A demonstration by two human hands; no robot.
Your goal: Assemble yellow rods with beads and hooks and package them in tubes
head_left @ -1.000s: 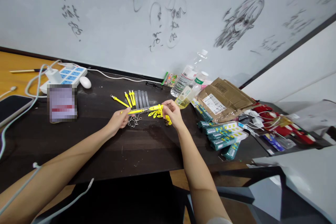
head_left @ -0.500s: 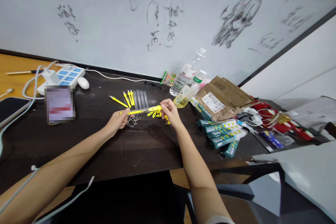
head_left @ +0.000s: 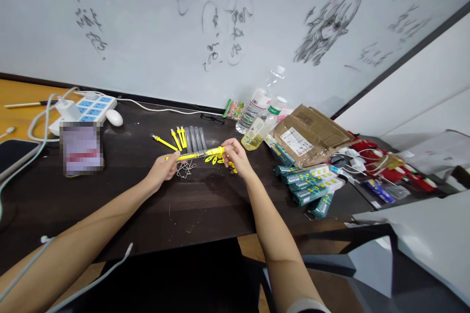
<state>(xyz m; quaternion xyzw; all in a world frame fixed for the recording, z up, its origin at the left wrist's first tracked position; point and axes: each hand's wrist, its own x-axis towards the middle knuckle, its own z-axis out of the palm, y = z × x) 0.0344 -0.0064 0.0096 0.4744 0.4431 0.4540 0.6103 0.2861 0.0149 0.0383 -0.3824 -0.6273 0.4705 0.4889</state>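
Two hands (head_left: pixel 161 168) gripping yellow stick (head_left: pixel 190 156), dark tabletop (head_left: pixel 209 200), scribbled whiteboard (head_left: pixel 147 34) behind

Two bottles (head_left: pixel 259 132) stand near a brown package (head_left: pixel 319 129).

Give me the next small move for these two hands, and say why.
Probably a gentle push by the right hand along the yellow stick toward the left hand, to check its fit. The hands hold opposite ends, so the left can brace it; whether its parts sit tight is too small to tell.
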